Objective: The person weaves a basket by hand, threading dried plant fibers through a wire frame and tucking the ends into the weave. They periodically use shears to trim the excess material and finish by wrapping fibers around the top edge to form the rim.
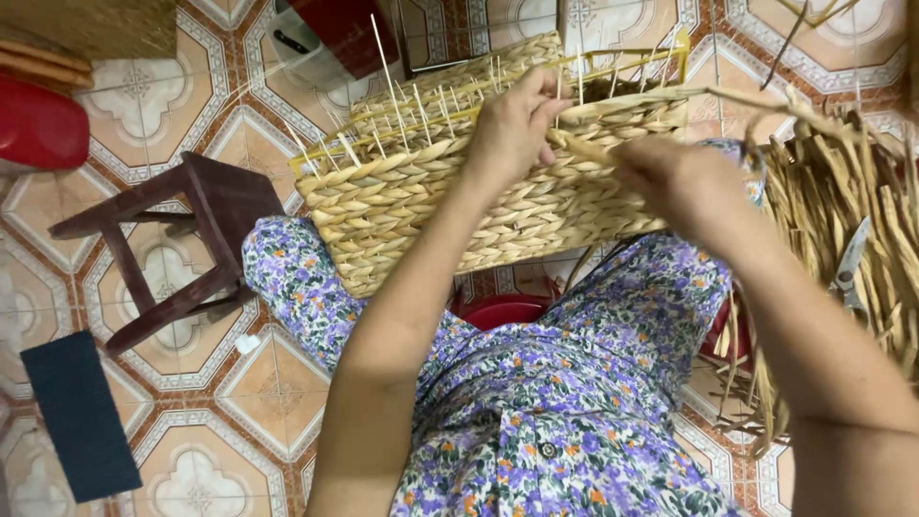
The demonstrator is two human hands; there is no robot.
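A half-woven straw basket (431,201) rests on my knees, its thin upright stakes sticking out along the top rim. My left hand (512,124) grips the basket's rim near its middle, fingers curled over the plaited edge. My right hand (670,177) pinches a flat straw strand (747,101) that runs from the rim off to the right. Both forearms cross over my lap in a purple flowered dress.
A bundle of loose dried straw (842,220) lies at the right with scissors (850,263) on it. A dark wooden stool (182,239) stands at the left on the patterned tile floor, near a red object (38,124) and a dark mat (81,416). A red basin (503,311) sits under the basket.
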